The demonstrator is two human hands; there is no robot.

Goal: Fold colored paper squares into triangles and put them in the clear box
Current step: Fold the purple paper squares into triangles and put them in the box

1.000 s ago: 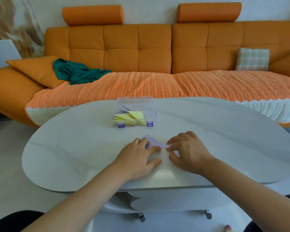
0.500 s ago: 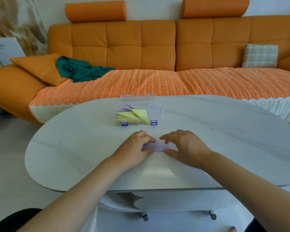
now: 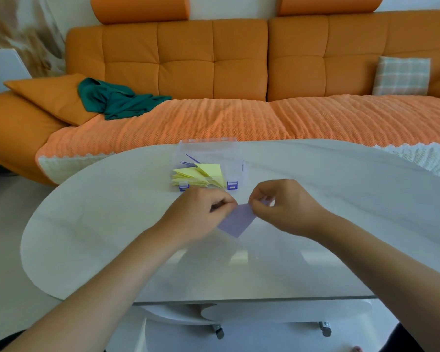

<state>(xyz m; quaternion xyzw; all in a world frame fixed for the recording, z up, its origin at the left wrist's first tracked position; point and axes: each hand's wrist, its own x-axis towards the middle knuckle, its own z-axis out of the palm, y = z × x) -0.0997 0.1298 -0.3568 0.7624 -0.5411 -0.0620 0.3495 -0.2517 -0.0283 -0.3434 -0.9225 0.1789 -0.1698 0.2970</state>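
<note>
- Head view. Your small lilac paper piece (image 3: 237, 221) is between your two hands, over the near middle of the white oval marble-look table (image 3: 341, 199).
- Its one free corner points down and towards you. The visible long axis slants from upper right, at your right fingertips, to lower left, under your left hand.
- The upper part is hidden behind your fingers, so the full outline cannot be read. Cannot tell whether the low corner touches the tabletop.
- Your left hand (image 3: 201, 212): knuckles up, fingers curled in tight, pinching the paper's left edge.
- Your right hand (image 3: 285, 207): thumb and forefinger closed in a pinch on the paper's upper right edge, the other fingers loosely bent behind it.
- The fingertips of the two hands are close together, a narrow gap between them.
- The clear plastic box with purple clips (image 3: 208, 148) stands just beyond your hands, apart from them. It holds a stack of yellow folded paper triangles (image 3: 201, 174), with a few purple edges behind.
- Beyond the table: an orange tufted sofa (image 3: 214, 59), and on it a dark green crumpled cloth (image 3: 112, 100) at left and a checked cushion (image 3: 401, 76) at right.
</note>
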